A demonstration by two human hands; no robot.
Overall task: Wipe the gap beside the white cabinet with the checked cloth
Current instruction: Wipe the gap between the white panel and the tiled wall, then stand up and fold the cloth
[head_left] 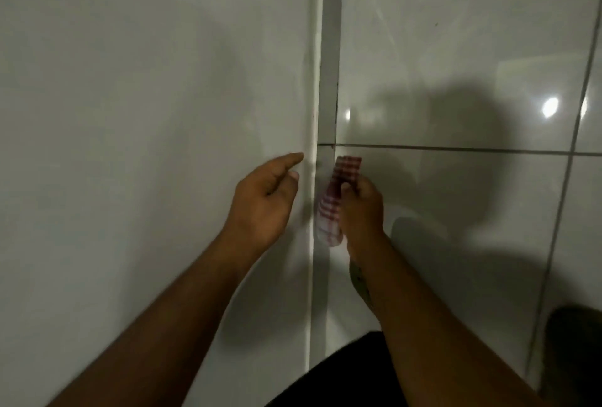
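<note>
The white cabinet [146, 97] fills the left half of the view, its edge running down the middle. Between that edge and the tiled wall runs a narrow grey gap [329, 64]. My right hand [360, 208] is closed on a folded red-and-white checked cloth [338, 191], whose top end is at the gap, just below a horizontal grout line. My left hand [264, 201] rests against the cabinet face beside the edge, forefinger stretched toward the gap, holding nothing.
Glossy pale wall tiles [456, 48] with dark grout lines cover the right side and mirror lamps and my shadow. A dark object [575, 351] sits at the lower right corner. My dark clothing [342, 374] shows at the bottom.
</note>
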